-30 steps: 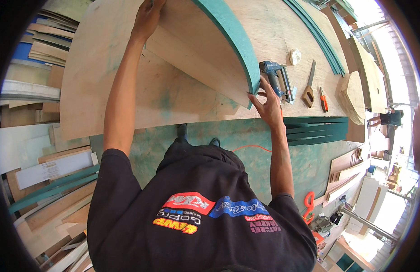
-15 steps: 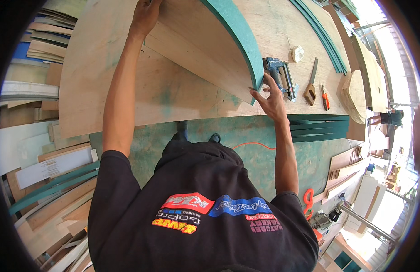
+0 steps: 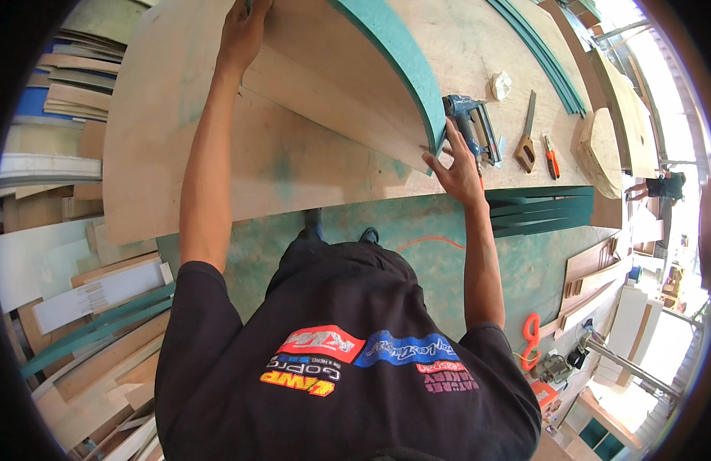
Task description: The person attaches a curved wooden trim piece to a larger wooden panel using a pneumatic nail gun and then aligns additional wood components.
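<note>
A curved wooden panel (image 3: 348, 92) with a teal strip (image 3: 405, 61) along its bent edge stands tilted on the plywood-topped workbench (image 3: 163, 154). My left hand (image 3: 244, 34) is closed on the panel's far left edge; its fingertips are partly hidden and cut off by the picture's top. At the near right end, my right hand (image 3: 459, 173) pinches the strip and panel corner, thumb on the near side and fingers on the outer side. Just beyond those fingers lies a blue nail gun (image 3: 469, 115) on the bench.
Right of the nail gun lie a handsaw (image 3: 527, 142), orange-handled pliers (image 3: 551, 157) and a pale lump (image 3: 500, 85). Long teal strips (image 3: 540, 50) rest at the far right. Dark green strips (image 3: 540, 211) sit below the bench edge. Stacked boards (image 3: 79, 84) fill the left. An orange hose (image 3: 428, 240) crosses the floor.
The view has shifted slightly. Both hands keep their places on the panel, and the fingers of the right hand look a little straighter along the strip's end.
</note>
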A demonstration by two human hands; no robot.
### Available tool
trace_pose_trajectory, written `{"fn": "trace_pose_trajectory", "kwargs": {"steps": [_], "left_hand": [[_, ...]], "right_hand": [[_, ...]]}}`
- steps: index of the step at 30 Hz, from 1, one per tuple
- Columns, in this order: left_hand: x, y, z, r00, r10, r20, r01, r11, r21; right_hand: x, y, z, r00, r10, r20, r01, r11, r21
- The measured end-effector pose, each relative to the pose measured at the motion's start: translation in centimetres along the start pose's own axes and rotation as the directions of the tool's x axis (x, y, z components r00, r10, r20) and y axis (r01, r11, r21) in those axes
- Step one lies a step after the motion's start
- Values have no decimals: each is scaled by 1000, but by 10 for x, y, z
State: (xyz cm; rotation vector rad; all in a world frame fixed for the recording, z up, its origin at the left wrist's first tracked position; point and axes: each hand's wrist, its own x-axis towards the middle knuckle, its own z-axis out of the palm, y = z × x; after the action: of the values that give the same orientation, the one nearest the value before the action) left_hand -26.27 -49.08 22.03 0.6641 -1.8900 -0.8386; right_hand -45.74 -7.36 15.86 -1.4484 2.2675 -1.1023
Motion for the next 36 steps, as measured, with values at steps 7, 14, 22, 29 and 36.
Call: {"fn": "trace_pose_trajectory", "kwargs": {"steps": [7, 14, 22, 29, 36], "left_hand": [[-3, 10, 3, 999, -40, -28, 39, 999, -36], [-4, -1, -2, 999, -20, 27, 23, 992, -127], [-10, 48, 3, 993, -82, 88, 96, 980, -172], [-10, 26, -3, 998, 49, -26, -50, 997, -60], [-7, 13, 5, 991, 97, -93, -103, 992, -67]], "right_hand": [[-5, -2, 30, 983, 6, -185, -54, 965, -258], [-3, -26, 46, 955, 5, -297, -89, 958, -271], [2, -23, 46, 942, 101, -320, -187, 950, -249], [7, -34, 32, 966, 212, -145, -234, 960, -154], [8, -27, 22, 971, 215, -101, -224, 969, -99]]}}
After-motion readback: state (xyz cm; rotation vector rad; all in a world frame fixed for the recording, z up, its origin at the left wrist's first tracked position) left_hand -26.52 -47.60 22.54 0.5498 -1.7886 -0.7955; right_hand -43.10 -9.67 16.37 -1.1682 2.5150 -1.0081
